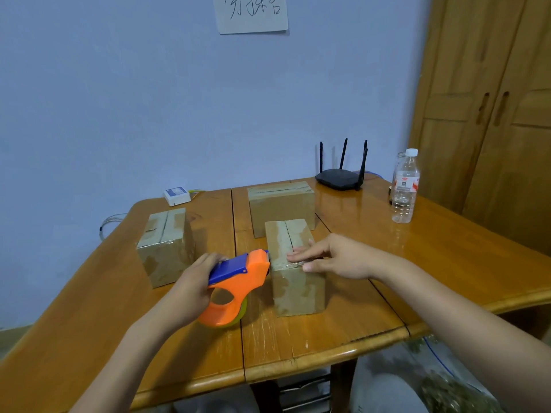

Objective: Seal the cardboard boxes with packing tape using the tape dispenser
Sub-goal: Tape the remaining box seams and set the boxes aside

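A wooden table (343, 332) w/ a seam down the middle takes up most of the view, set against a blue wall w/ a wooden wardrobe (489, 99) on the right. Three cardboard boxes are spread on it: the far box (281, 208) is sat near the back, the left box (165, 247) is well apart to the left, and the near box (293, 281) is placed closest, approx center. A black router (341, 175) w/ antennas is seen at the back right, a clear water bottle (405, 186) beside it, and a small white device (176, 196) at the back left.

The orange and blue tape dispenser (234, 289) is gripped by the left hand (193, 289), its nose touching the left top edge of the near box. The right hand (337, 257) is laid flat w/ fingers straight, pressed on clear tape (287, 265) across that box's top near the front edge.
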Action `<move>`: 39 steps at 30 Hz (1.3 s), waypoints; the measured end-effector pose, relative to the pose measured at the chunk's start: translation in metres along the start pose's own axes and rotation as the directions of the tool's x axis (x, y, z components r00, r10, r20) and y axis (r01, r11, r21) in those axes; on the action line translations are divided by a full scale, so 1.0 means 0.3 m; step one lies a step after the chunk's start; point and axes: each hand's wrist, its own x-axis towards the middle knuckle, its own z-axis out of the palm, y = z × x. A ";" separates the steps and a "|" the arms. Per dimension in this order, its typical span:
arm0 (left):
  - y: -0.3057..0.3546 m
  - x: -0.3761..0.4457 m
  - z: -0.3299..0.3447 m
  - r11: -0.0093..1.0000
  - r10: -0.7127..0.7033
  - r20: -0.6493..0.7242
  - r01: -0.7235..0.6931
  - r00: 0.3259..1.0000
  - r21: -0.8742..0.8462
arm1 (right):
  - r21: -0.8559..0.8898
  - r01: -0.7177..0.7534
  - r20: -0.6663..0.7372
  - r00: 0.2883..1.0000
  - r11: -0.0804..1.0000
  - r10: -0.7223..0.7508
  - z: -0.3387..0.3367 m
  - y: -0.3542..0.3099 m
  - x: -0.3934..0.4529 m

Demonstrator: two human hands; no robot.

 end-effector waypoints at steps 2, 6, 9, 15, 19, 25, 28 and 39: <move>-0.002 -0.002 0.003 1.000 0.002 0.006 -0.002 1.000 -0.010 | 0.000 -0.005 -0.014 1.000 1.000 0.005 0.008 0.010 -0.001; -0.004 -0.009 0.003 1.000 0.009 0.014 -0.009 1.000 -0.027 | -0.050 0.021 -0.131 0.991 0.999 -0.027 0.055 0.027 0.000; 0.005 -0.012 0.001 1.000 0.002 0.012 -0.002 1.000 -0.024 | -0.021 0.039 -0.086 0.995 0.999 -0.040 0.046 0.019 -0.011; 0.004 -0.012 0.007 1.000 0.007 0.009 -0.007 1.000 -0.023 | -0.010 0.007 0.112 0.994 1.000 -0.006 -0.033 0.007 -0.017; -0.006 -0.003 0.007 1.000 0.015 0.011 -0.015 1.000 -0.016 | -0.001 0.001 0.087 0.996 1.000 -0.001 -0.014 0.030 -0.010; -0.004 -0.004 0.011 0.998 0.029 0.013 -0.028 0.999 -0.059 | 0.008 0.018 0.151 0.988 1.000 -0.019 -0.042 0.021 -0.017; -0.013 -0.010 0.016 0.995 0.033 0.028 -0.031 0.999 -0.091 | -0.012 -0.006 0.117 0.993 1.000 0.007 -0.029 0.026 -0.015; -0.021 -0.012 0.017 0.999 0.022 0.020 -0.021 1.000 -0.043 | 0.003 -0.049 0.102 0.994 0.999 0.049 -0.028 -0.007 -0.024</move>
